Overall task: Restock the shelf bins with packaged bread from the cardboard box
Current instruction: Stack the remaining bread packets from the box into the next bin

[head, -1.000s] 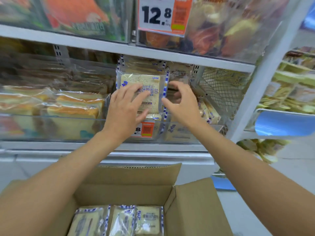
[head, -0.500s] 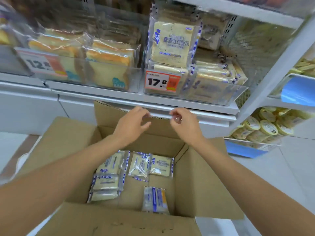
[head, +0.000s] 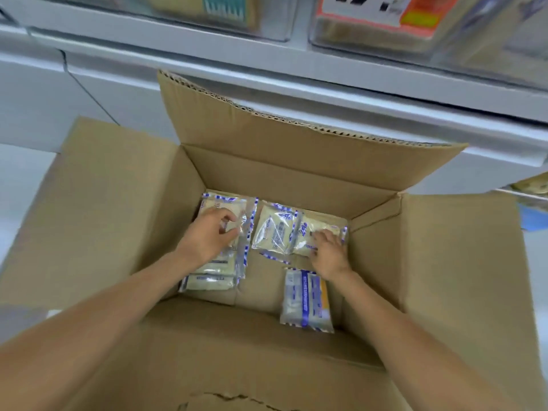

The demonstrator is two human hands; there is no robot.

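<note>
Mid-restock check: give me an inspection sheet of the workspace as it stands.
Surface: cardboard box open, flaps out; its floor partly bare.
Job's things: left stack of bread packs, middle pack, far-right pack, lone pack nearer the person.
Clutter: nothing seen.
Hands: left hand grips the left stack's top; right hand touches the far-right pack, grip unclear.
Cables: nothing seen.
Surroundings: shelf bins above, price tag on one.
</note>
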